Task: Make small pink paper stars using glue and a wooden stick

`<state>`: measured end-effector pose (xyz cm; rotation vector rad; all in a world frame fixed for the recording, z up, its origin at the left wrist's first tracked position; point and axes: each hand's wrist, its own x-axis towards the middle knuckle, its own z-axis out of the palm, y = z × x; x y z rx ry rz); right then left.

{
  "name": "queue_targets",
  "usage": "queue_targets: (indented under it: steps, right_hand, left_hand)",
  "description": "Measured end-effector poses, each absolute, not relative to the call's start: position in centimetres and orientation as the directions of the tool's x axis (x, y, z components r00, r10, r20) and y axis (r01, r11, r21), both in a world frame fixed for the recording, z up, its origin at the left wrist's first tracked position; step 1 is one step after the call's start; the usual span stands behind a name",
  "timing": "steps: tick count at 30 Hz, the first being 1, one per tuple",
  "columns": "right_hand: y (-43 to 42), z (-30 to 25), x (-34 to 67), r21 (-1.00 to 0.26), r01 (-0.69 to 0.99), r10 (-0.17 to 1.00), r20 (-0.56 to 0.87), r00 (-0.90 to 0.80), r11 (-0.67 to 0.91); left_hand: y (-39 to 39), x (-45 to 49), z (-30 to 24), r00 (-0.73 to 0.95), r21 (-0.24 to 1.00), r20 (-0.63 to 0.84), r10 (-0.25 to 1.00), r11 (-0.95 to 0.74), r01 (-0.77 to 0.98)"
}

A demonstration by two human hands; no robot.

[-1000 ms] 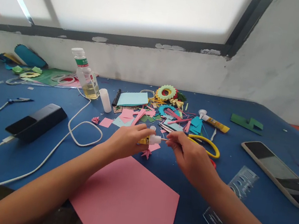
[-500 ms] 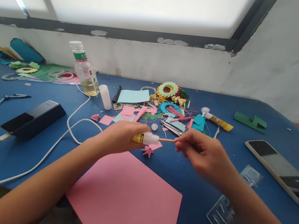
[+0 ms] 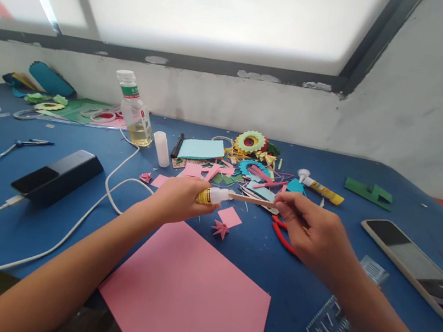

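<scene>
My left hand (image 3: 178, 197) is closed around a small yellow glue bottle (image 3: 205, 195) with a white neck, tipped on its side and pointing right. Between the fingertips of my right hand (image 3: 312, 224) is a thin, flat wooden stick (image 3: 253, 199); its left end meets the bottle's mouth, and I cannot tell whether it is inside. Under the hands lie a folded pink paper star (image 3: 221, 229) and a pink paper square (image 3: 230, 217). A large pink sheet (image 3: 202, 296) is nearest me. Red tool handles (image 3: 282, 237) show partly beneath my right hand.
Paper scraps and paper rings (image 3: 250, 142) are heaped at the back. A clear bottle (image 3: 139, 120) and a white cylinder (image 3: 161, 149) stand left of them. A black device (image 3: 57, 177) with a white cable is at left; a phone (image 3: 414, 267) and clear stencils (image 3: 328, 326) are right.
More of the stick shows out of the bottle's mouth, and my right hand is a little farther right. The red tool handles have come into view. The camera view has shifted slightly.
</scene>
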<state>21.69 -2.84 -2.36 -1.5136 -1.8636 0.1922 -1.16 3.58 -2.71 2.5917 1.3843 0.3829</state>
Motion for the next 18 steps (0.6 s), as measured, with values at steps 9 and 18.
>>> queue_targets:
  steps: [9, 18]
  right_hand:
    - [-2.0, -2.2, 22.4, -0.809, 0.563, 0.947, 0.291, 0.134, 0.169]
    - [-2.0, -2.2, 22.3, -0.837, 0.521, 0.952, 0.273, 0.139, 0.164]
  left_hand:
    - [3.8, -1.4, -2.5, 0.471, 0.389, 0.182, 0.863, -0.503, 0.772]
    - [5.6, -1.4, -5.2, 0.500, 0.549, 0.184, 0.846, -0.511, 0.662]
